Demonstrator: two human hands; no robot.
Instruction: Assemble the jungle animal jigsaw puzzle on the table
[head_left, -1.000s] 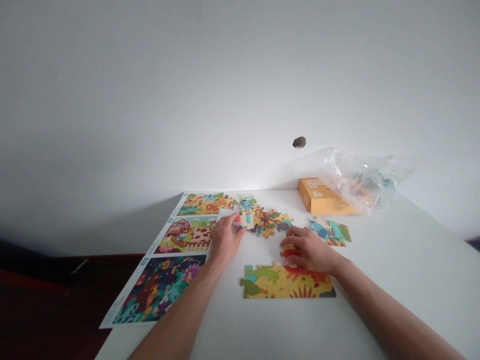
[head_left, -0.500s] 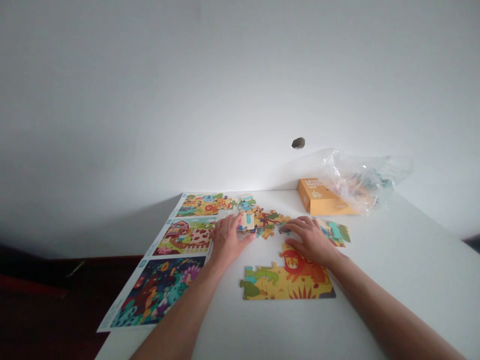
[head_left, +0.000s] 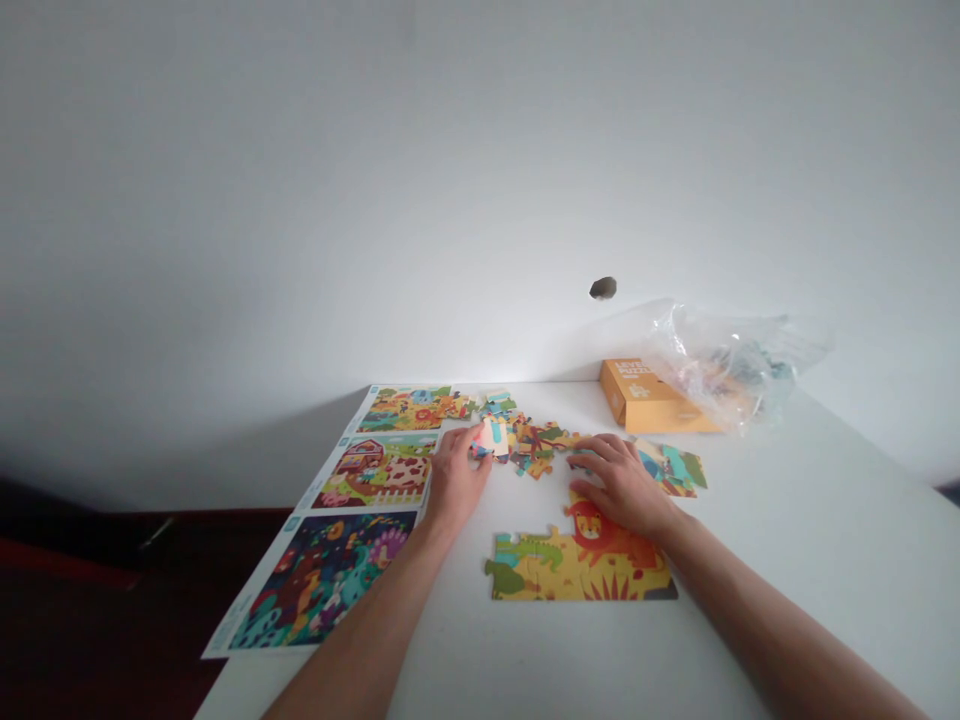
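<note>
My left hand (head_left: 459, 478) is closed on a cream and teal puzzle piece (head_left: 493, 437), pinched between thumb and fingers beside the pile of loose puzzle pieces (head_left: 541, 440). My right hand (head_left: 616, 480) lies palm down with its fingers apart, at the right end of that pile. A small teal piece shows partly under its fingertips; most of it is hidden. Just below, the joined lion-and-crocodile puzzle section (head_left: 551, 578) lies flat, its top right edge covered by my right hand. Beyond that hand is another group of blue and green pieces (head_left: 679, 468).
A sheet with three printed pictures (head_left: 375, 470) lies along the table's left side. At the back right stands an orange puzzle box (head_left: 660, 412) with a clear plastic bag (head_left: 739, 365) over it. A white wall (head_left: 480, 200) rises behind the white table (head_left: 825, 560).
My left hand has lifted the cream and teal piece, tilting it up, and its fingers have closed in. My right hand stays in nearly the same place. The view has shifted slightly.
</note>
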